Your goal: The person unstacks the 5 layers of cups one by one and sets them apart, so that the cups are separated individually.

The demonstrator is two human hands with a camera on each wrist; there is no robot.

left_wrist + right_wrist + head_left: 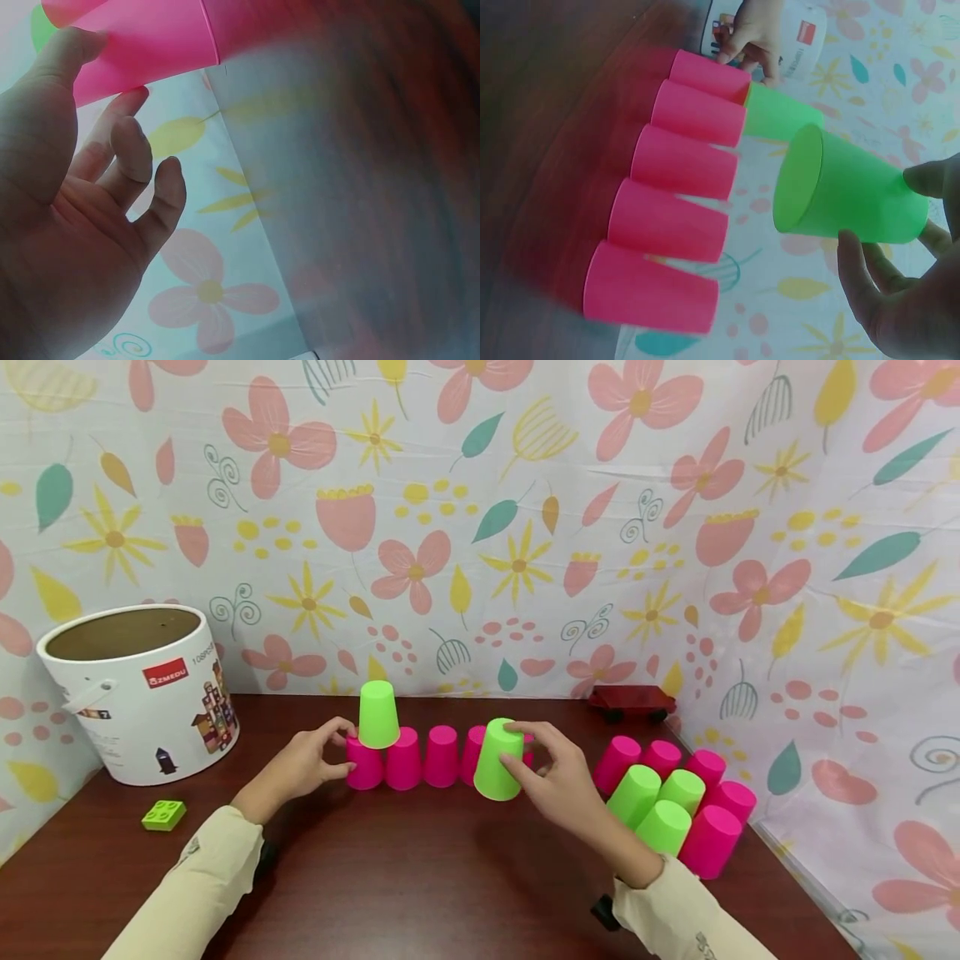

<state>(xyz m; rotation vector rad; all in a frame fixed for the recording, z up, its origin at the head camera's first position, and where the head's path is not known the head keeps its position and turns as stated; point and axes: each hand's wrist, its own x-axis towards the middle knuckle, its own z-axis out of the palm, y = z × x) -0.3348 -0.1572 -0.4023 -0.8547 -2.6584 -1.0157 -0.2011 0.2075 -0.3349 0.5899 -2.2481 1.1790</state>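
Note:
Upside-down pink cups stand in a row across the table. My left hand [302, 763] holds the leftmost pink cup [365, 768] between thumb and fingertips; in the left wrist view the thumb [71, 54] lies along its side. An upside-down green cup [378, 715] rests on top, bridging the two leftmost pink cups. My right hand [557, 775] grips a second green cup [497, 770] near its closed end, mouth downward. The right wrist view shows this green cup [847, 191] apart from the pink row, and in the head view it hides part of the row's right end.
At right stands a cluster of upside-down pink cups [712, 843] and green cups [664, 828]. A white bucket [142, 710] is at the left, with a green toy block [163, 815] before it. A red toy car [632, 700] sits by the patterned backdrop [450, 527].

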